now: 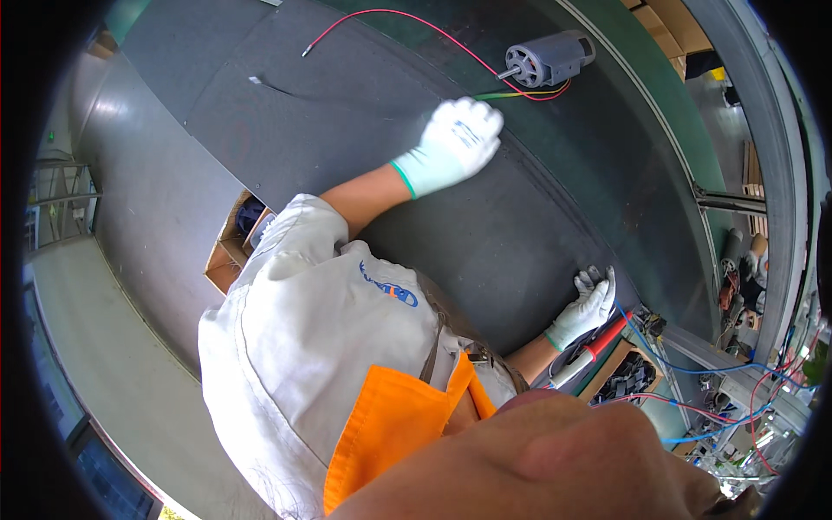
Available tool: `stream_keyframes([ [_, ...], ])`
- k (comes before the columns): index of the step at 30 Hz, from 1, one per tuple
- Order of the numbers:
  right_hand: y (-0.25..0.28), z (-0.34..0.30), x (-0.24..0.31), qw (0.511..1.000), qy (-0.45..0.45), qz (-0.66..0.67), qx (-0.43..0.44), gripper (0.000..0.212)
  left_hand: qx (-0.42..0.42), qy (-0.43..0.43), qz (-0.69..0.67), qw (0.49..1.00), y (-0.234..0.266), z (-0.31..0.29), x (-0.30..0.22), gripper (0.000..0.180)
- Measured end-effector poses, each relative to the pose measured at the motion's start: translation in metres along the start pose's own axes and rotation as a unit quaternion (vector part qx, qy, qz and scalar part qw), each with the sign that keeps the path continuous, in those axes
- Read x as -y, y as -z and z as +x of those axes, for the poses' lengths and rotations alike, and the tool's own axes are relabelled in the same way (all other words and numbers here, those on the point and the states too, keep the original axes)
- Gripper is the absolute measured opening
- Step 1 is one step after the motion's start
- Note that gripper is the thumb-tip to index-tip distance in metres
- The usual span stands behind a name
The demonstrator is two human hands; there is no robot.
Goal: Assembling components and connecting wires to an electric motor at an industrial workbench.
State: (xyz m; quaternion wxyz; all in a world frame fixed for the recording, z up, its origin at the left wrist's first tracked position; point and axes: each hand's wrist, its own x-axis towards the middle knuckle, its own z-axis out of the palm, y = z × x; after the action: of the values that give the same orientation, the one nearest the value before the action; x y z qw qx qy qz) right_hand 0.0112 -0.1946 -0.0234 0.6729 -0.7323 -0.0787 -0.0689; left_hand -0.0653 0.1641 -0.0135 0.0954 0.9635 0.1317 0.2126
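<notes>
My left hand (458,140), in a white glove with a green cuff, is closed in a fist above the dark work surface; whatever its fingers hold is hidden. Just beyond it, a grey electric motor (555,61) lies on its side with its shaft toward the left. A green-yellow wire (511,94) runs from the motor to the edge of this fist. The motor's red wire (416,17) loops to the far left. My right hand (587,303), also gloved, has its fingers loosely curled and apart, seemingly empty, beside a red-and-silver stick-shaped tool (607,338).
A short dark wire with a white connector (255,80) lies on the dark mat (347,104). At the right, a box of small black parts (631,378) stands near blue hoses (693,371). A metal rail (737,204) borders the far side. A cardboard box (227,260) sits at the left.
</notes>
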Motion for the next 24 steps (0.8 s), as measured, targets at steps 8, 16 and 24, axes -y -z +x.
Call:
stream_keyframes([
  [8,-0.017,0.003,-0.001,0.993,-0.027,-0.11,-0.025,0.033,-0.127,-0.087,-0.012,0.988,0.027,-0.019,0.049,0.029],
  [16,-0.037,0.001,-0.005,0.918,0.061,-0.383,-0.078,0.033,0.055,-0.412,-0.195,0.889,0.009,-0.066,-0.049,0.024],
  [24,-0.03,0.0,-0.012,0.905,0.076,-0.406,-0.1,0.033,0.123,-0.237,-0.378,0.886,-0.012,-0.061,-0.085,0.027],
])
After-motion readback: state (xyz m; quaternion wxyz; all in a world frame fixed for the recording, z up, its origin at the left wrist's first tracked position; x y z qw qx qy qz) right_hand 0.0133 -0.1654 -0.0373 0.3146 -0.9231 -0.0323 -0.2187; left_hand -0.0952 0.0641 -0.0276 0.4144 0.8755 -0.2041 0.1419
